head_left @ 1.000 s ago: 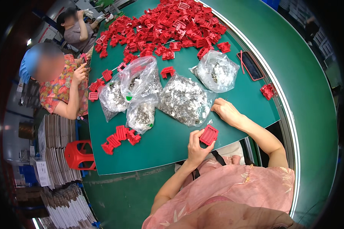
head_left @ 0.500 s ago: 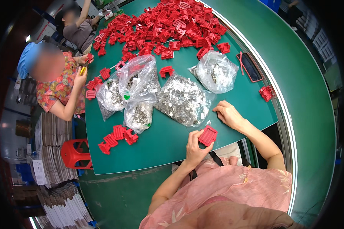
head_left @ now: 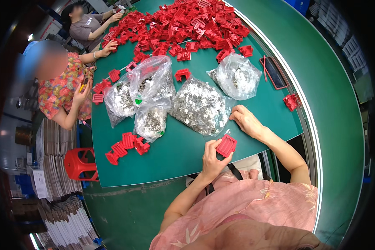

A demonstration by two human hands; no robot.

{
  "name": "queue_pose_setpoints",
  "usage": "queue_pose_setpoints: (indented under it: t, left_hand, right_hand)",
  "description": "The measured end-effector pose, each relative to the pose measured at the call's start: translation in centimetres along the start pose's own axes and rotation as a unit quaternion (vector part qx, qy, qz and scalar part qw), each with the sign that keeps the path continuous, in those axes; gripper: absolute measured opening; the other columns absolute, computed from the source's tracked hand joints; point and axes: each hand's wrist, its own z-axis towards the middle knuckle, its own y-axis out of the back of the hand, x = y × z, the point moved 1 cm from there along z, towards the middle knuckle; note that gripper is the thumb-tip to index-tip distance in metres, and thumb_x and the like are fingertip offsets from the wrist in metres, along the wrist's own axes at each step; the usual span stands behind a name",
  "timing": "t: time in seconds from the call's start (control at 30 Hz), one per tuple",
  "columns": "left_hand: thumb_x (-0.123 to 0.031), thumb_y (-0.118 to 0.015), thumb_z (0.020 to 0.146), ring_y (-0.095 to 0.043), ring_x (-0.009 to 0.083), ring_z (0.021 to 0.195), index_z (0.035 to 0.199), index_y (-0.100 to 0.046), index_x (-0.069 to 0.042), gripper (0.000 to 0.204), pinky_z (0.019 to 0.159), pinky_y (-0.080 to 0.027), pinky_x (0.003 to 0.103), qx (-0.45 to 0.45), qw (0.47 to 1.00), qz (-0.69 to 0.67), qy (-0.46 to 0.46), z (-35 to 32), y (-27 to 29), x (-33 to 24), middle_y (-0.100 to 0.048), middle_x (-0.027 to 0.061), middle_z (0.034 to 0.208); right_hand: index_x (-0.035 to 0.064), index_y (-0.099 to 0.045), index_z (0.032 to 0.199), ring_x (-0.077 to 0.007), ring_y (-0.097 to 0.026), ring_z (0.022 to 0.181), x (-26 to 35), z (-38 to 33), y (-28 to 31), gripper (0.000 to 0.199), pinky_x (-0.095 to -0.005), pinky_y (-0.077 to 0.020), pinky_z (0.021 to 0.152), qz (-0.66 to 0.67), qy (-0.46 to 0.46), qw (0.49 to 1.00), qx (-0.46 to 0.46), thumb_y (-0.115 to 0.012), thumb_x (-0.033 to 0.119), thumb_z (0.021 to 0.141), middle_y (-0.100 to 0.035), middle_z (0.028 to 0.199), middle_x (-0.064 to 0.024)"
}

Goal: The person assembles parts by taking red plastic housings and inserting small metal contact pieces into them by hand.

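My left hand [head_left: 213, 160] grips a red plastic housing [head_left: 226, 145] with ridged slots, held up by the table's near edge. The fingers of my right hand [head_left: 246, 121] are bent together at the open edge of a clear bag of small metal pieces [head_left: 200, 108]. Whatever is between those fingertips is too small to make out. A few tiny bright pieces lie on the green table [head_left: 187, 156] between my hands.
Several clear bags [head_left: 152, 121] of metal pieces stand left of centre; another bag [head_left: 237, 79] lies farther right. Red housings [head_left: 179, 27] are heaped at the far end. A phone [head_left: 275, 73] lies at right. A co-worker's hand [head_left: 108, 48] is by the heap.
My right hand has shifted slightly toward the bag; my left hand still holds the housing. The co-worker in the blue cap has moved a hand out to the red heap.
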Motion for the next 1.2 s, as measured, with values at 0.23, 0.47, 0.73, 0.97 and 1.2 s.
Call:
queue_pose_setpoints:
  t: [0.23, 0.47, 0.73, 0.97, 1.2]
  left_hand:
    - [-0.010, -0.088, 0.066, -0.059, 0.0335, 0.101, 0.120, -0.056, -0.001, 0.064, 0.086, -0.051, 0.040, -0.044, 0.998, 0.028, 0.023, 1.3, -0.2, 0.1, -0.056, 0.0162, 0.110]
    - [-0.007, -0.087, 0.065, -0.059, 0.0327, 0.100, 0.118, -0.056, -0.002, 0.062, 0.084, -0.051, 0.041, -0.055, 0.998, 0.020, 0.003, 1.6, -1.1, 0.6, -0.056, 0.0153, 0.109]
    - [-0.002, -0.083, 0.069, -0.058, 0.0330, 0.101, 0.117, -0.056, -0.001, 0.055, 0.084, -0.051, 0.040, -0.051, 0.999, 0.014, 0.006, 1.2, -1.2, 0.7, -0.056, 0.0151, 0.110]
    - [0.001, -0.080, 0.073, -0.062, 0.0366, 0.098, 0.117, -0.058, 0.001, 0.049, 0.078, -0.054, 0.041, -0.066, 0.996, 0.046, -0.049, 0.9, -1.3, 0.2, -0.057, 0.0196, 0.112]
    - [0.000, -0.082, 0.068, -0.063, 0.0361, 0.098, 0.121, -0.058, 0.002, 0.059, 0.079, -0.055, 0.041, -0.042, 0.998, 0.047, -0.030, 0.5, -0.8, 0.3, -0.058, 0.0192, 0.112]
  right_hand:
    - [0.0031, -0.068, 0.108, -0.0276, -0.063, 0.083, 5.0, -0.2, 1.9, 0.020, -0.0367, -0.0504, 0.074, 0.115, -0.111, 0.986, -0.042, -0.063, -0.001, 0.089, -0.063, 0.093, -0.0114]
    - [-0.0009, -0.062, 0.110, -0.0122, -0.065, 0.074, 8.8, -1.4, 0.0, 0.030, -0.0269, -0.0528, 0.070, 0.275, -0.214, 0.937, -0.016, -0.072, -0.002, 0.082, -0.066, 0.080, -0.0051]
    - [0.0015, -0.060, 0.104, -0.0179, -0.064, 0.066, 9.6, -1.1, -0.7, 0.029, -0.0299, -0.0520, 0.063, 0.223, -0.153, 0.963, 0.004, -0.069, -0.004, 0.077, -0.064, 0.074, -0.0055]
    - [0.0030, -0.055, 0.110, -0.0349, -0.066, 0.079, 10.6, -0.6, 0.0, 0.033, -0.0426, -0.0528, 0.068, 0.176, -0.128, 0.975, 0.041, -0.066, 0.001, 0.079, -0.065, 0.083, -0.0143]
    - [0.0038, -0.058, 0.118, -0.0257, -0.063, 0.076, 10.6, -3.2, -2.3, 0.042, -0.0372, -0.0495, 0.068, 0.021, 0.030, 0.998, -0.044, -0.065, 0.004, 0.076, -0.063, 0.084, -0.0080]
